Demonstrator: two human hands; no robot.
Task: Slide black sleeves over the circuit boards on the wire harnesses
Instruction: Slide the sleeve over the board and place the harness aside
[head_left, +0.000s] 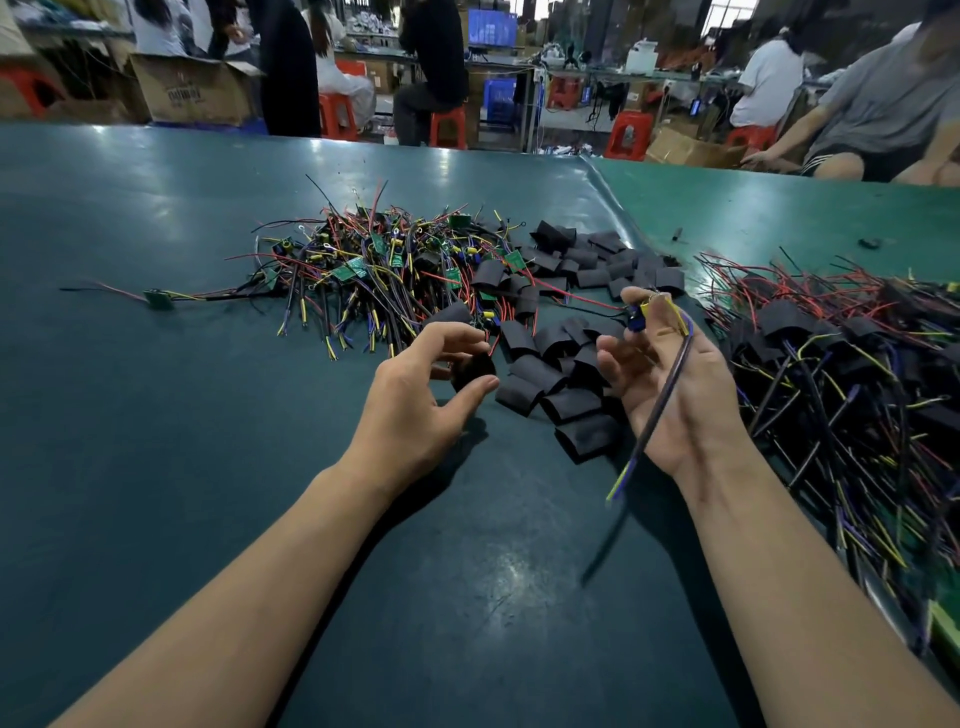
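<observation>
While the pile of bare harnesses (363, 270) lies untouched at table centre, the person works one item between both hands over the green table (156, 218). Item one: black sleeve (472, 370), pinched in the curled fingers and thumb of the left hand (415, 400), just beside the loose sleeves (561, 384) heaped between the hands; which way its mouth faces cannot be told from here. Item two: wire harness (655, 400), held in the right hand (670, 384), palm up, thumb and fingertips pinching its upper end, where a small blue and yellow component (638, 317) shows. Its long axis runs from the fingertips down across the palm toward the person, with the yellow and blue tail hanging free below the wrist; a red lead trails away toward the centre pile. Item three: finished harnesses (841, 364), sleeved, stacked at the right. Likely faults, by my judgement: the flattened sleeve may not open, so the board snags at its edge; the red lead, tangled in the pile, may drag neighbours along; the blurred loose tail may whip about and slip the pinch.
</observation>
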